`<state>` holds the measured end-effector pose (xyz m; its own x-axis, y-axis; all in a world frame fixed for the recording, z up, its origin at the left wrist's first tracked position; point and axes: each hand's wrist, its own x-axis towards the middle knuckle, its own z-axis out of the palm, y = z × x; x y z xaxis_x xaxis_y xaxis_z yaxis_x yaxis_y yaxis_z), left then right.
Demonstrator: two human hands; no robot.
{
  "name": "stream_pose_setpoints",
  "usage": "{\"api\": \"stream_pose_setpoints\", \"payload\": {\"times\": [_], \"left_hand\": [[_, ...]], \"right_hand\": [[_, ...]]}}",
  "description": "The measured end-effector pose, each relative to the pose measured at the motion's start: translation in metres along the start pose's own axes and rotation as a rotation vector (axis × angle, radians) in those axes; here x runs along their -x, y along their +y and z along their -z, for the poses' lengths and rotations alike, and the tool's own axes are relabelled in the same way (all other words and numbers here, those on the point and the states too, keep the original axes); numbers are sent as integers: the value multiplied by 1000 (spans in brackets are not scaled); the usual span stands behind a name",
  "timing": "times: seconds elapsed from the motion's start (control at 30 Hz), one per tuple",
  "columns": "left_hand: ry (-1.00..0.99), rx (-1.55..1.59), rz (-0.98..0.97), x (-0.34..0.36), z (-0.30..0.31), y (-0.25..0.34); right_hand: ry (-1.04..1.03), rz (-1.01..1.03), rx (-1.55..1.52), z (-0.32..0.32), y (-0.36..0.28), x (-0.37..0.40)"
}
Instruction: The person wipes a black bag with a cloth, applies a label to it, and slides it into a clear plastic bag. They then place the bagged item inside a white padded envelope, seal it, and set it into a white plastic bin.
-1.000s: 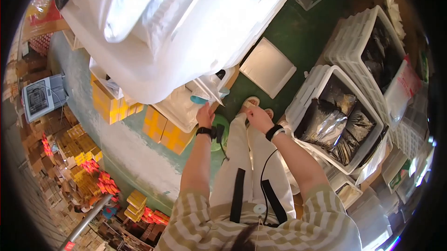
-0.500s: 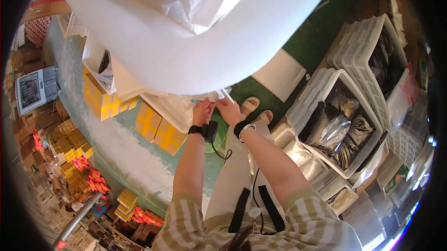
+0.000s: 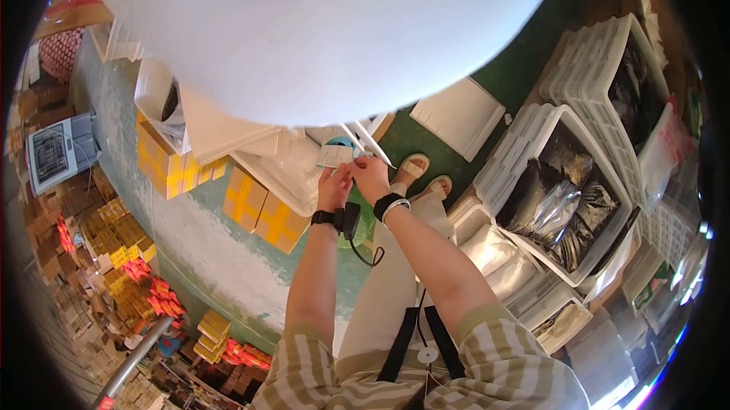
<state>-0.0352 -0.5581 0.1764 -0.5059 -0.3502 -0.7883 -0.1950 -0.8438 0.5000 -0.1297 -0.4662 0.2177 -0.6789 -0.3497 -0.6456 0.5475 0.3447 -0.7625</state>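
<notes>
My left hand and my right hand meet in front of my legs, fingertips pinched close together. At their fingertips is a small white label with faint print. My left fingers touch its lower edge; my right fingers close on its right corner. Just behind the label shows part of a blue ring-shaped thing, too small to name surely. A white foam box with clear plastic in it lies left of my hands. A large white curved surface fills the upper view.
Taped cardboard boxes stand on the green floor at left. White crates holding black plastic bags are stacked at right. A flat white lid lies beyond my feet. Many stacked boxes and a metal rail are at lower left.
The white surface overhead has shifted up in view, uncovering more of the label and the blue ring-shaped thing. My hands have moved slightly right, still together.
</notes>
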Motion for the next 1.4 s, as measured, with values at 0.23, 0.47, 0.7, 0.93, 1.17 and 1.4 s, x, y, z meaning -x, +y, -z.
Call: {"api": "stream_pose_setpoints", "payload": {"times": [0.23,0.47,0.7,0.93,1.17,1.4], "left_hand": [[27,-12,12,1,-1,0],[40,-3,34,7,-2,10],[169,230,-100,-23,48,-7],[528,-228,202,3,18,27],[-370,-1593,-999,98,-186,-30],[-791,-1702,-1139,116,-278,-92]], "right_hand": [[-2,47,202,0,5,-4],[26,20,73,-4,5,-4],[187,263,240,-2,46,-21],[345,-296,-686,118,27,15],[420,-288,-895,194,8,75],[490,-252,-1239,257,-19,135]]}}
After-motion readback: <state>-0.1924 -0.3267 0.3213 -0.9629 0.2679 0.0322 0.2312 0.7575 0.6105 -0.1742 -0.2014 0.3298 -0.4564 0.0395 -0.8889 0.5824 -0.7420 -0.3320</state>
